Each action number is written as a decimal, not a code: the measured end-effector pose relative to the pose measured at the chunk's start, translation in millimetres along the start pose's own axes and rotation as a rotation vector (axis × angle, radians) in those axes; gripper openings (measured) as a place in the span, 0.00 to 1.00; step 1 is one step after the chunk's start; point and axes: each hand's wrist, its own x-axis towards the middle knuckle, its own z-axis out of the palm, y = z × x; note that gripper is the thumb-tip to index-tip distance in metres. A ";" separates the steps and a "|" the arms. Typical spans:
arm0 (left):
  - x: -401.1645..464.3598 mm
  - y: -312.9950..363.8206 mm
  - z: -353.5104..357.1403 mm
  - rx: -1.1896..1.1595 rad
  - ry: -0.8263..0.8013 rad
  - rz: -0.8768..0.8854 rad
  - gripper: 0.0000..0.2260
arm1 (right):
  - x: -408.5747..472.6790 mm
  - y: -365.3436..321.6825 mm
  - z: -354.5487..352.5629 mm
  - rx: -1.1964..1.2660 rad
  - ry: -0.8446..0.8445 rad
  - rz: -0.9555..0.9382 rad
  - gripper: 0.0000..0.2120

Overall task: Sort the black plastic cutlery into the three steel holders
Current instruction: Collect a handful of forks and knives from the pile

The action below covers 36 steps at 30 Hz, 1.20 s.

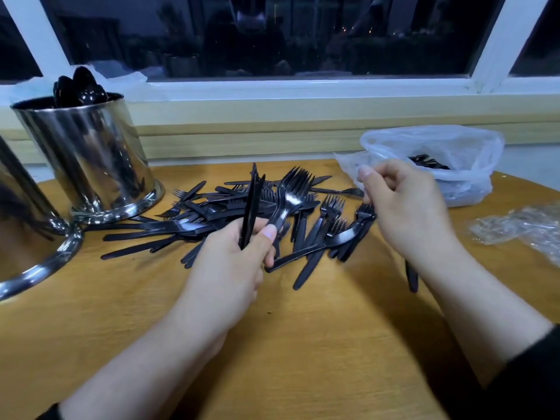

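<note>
Two steel holders showed at the left of the desk [303,344]: the far holder [91,159] carried black spoons [80,89], the near holder [27,225] was cut off by the frame edge. I noted the left hand [239,256] clenched around upright knives [251,204] and a bunch of forks [291,192], tines up. The right hand [403,204] pinched fork heads [365,212] at the right edge of the loose cutlery pile [212,213]. A plastic bag [439,159] with more cutlery lay beyond that hand.
</note>
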 end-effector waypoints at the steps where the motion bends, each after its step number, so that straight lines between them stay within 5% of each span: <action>1: 0.9 -1.3 -1.1 0.010 0.008 0.004 0.08 | 4.9 6.5 -4.8 -0.093 -0.010 -0.004 0.13; 7: 1.3 -5.5 -0.5 0.088 0.003 0.038 0.11 | 5.9 21.3 -0.7 -0.454 -0.333 0.044 0.13; 19: -0.2 -2.0 0.1 0.160 -0.004 0.046 0.17 | 1.2 17.1 8.0 -0.392 -0.414 0.087 0.08; 25: 1.5 -1.9 -2.0 0.145 0.038 0.070 0.16 | 0.9 8.4 -5.8 0.007 -0.230 0.035 0.07; 30: 2.7 -1.7 -2.3 0.161 0.072 0.105 0.13 | -1.0 5.7 -4.0 -0.001 -0.239 -0.015 0.06; 36: 0.2 0.1 -3.4 0.213 0.054 0.087 0.17 | 3.5 11.9 -3.8 0.192 0.017 0.049 0.05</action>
